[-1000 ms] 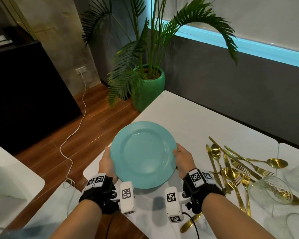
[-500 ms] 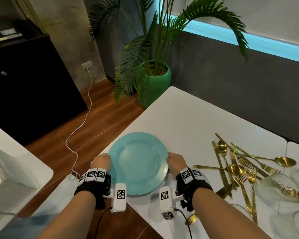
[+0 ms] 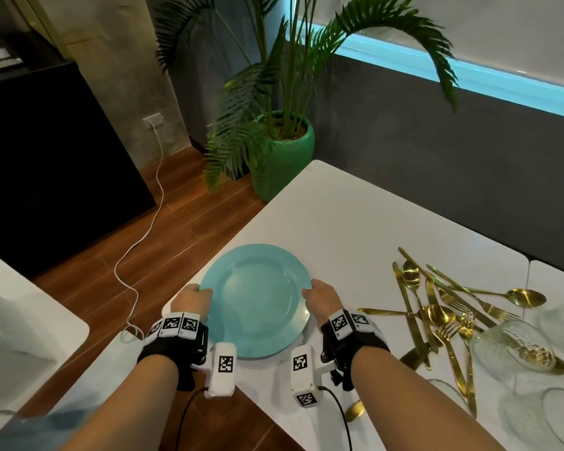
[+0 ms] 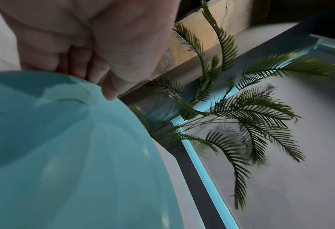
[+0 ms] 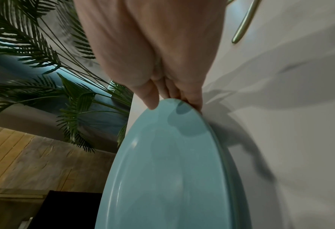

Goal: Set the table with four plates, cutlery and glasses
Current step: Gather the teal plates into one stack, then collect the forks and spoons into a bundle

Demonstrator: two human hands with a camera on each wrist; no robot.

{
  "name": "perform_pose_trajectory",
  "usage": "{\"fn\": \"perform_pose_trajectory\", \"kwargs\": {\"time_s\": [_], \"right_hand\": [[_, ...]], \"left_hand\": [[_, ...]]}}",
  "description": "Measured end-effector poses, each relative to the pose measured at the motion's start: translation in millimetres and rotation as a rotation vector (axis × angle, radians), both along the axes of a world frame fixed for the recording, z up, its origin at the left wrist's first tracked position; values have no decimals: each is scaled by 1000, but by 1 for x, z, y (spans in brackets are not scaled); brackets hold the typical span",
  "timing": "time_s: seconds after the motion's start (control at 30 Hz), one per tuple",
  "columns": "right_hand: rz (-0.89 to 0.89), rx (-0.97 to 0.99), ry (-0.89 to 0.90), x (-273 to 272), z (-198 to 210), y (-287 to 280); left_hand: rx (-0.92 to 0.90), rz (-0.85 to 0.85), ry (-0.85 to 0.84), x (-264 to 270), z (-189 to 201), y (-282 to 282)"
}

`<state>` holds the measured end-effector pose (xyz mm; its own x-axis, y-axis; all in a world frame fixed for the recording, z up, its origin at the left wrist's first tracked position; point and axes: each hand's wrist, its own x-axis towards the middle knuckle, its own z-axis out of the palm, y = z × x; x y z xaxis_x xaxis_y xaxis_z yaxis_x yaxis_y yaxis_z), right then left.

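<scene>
A: Start with the biggest thing. What is the plate sitting on?

B: A white table (image 3: 365,222). The blue plate (image 3: 258,301) lies at the near left corner, close to the table's edge, either resting flat or about to; I cannot tell whether it fully touches down.

A: And who has it?

B: Both hands. The left hand (image 3: 192,299) grips the left rim and the right hand (image 3: 323,299) grips the right rim. In the wrist views each thumb lies on top of the rim and the fingers curl underneath, so it is a narrow pinch on the plate, one at each side.

A: How do you think it handles?

B: I judge it stiff and fairly heavy for its size, probably ceramic, so it would chip or break if dropped. The surface looks glossy, so likely slippery. Opposite rims are the sensible place to hold it, lowering it gently and sliding the fingers out from under.

A: Anything close by?

B: To the right, well apart from the plate, a loose pile of gold cutlery (image 3: 443,307), and beyond it clear glasses (image 3: 515,346), one lying on its side over some cutlery. A potted palm (image 3: 284,151) stands on the floor past the table.

A: How far along?

B: Early, I would say; only this one plate shows.
</scene>
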<state>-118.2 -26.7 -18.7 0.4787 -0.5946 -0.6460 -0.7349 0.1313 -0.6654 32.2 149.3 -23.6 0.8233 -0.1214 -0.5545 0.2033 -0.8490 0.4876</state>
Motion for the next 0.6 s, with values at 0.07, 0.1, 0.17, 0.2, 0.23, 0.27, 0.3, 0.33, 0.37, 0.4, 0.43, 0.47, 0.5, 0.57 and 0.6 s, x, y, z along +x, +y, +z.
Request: {"fn": "perform_pose_trajectory", "kwargs": {"time_s": [0.07,0.1,0.17,0.2,0.23,0.27,0.3,0.33,0.37,0.4,0.43,0.47,0.5,0.57,0.6], "right_hand": [[-15,41,-21,-2,5,-2],[-15,50,-57,-3,10,-3],[-61,47,-95,-7,27,-9],[-97,41,-131,-9,38,-13],[-139,17,-186,-15,51,-20],[-202,47,-253,-21,62,-28],[-287,110,-363,-29,77,-35],[-383,167,-449,-37,91,-44],[-483,171,-500,-48,108,-51],[-568,147,-507,-60,120,-61],[-637,126,-523,-73,134,-69],[-696,112,-538,-87,144,-79],[-741,102,-552,-102,152,-86],[-809,69,-542,-131,157,-103],[-831,61,-521,-145,156,-111]], "left_hand": [[-14,28,-8,-5,11,-9],[-5,12,-39,-7,18,-15],[21,-72,-126,-11,34,-31],[12,-129,-173,-14,42,-39],[-8,-197,-211,-19,49,-51],[-37,-265,-248,-26,54,-63],[-73,-327,-273,-34,57,-76],[-125,-388,-277,-45,60,-90],[-178,-457,-261,-59,62,-103],[-210,-539,-235,-74,62,-117],[-212,-627,-204,-89,61,-131],[-199,-714,-176,-105,59,-144],[-178,-797,-158,-120,56,-156],[-129,-932,-129,-146,47,-177],[-106,-987,-118,-157,41,-185]]}}
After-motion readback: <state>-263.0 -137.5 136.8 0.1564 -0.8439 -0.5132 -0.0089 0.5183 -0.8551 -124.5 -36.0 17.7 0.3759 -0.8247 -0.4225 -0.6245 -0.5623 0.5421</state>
